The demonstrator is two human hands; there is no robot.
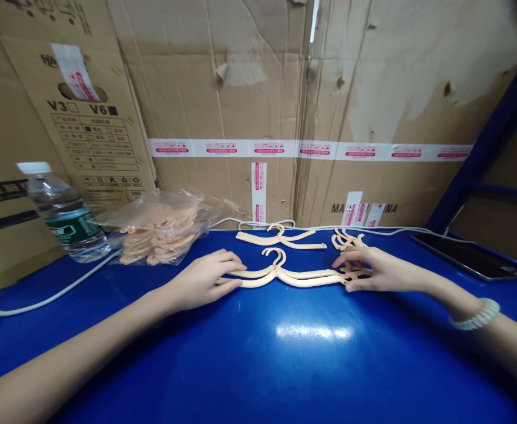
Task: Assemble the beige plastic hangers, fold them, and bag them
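Observation:
Two cream-coloured clothes hangers (309,283) lie close together on the blue table, their hooks pointing to the back. My left hand (208,280) has its thumb and fingers closed around their left ends. At the right ends, my right hand (373,271) pinches with thumb and fingertips; a few more hanger parts show under that palm, partly hidden. Just behind, another cream hanger (258,239) lies flat with its arms slightly crossed. Several hanger pieces (345,240) are heaped behind my right hand, partly covered by it.
A clear plastic bag (161,232) full of cream hanger pieces sits back left, beside a water bottle (68,218). A white cable (50,303) runs along the table's left and back. A dark phone-like slab (461,257) lies at right. Cardboard (223,106) walls the back.

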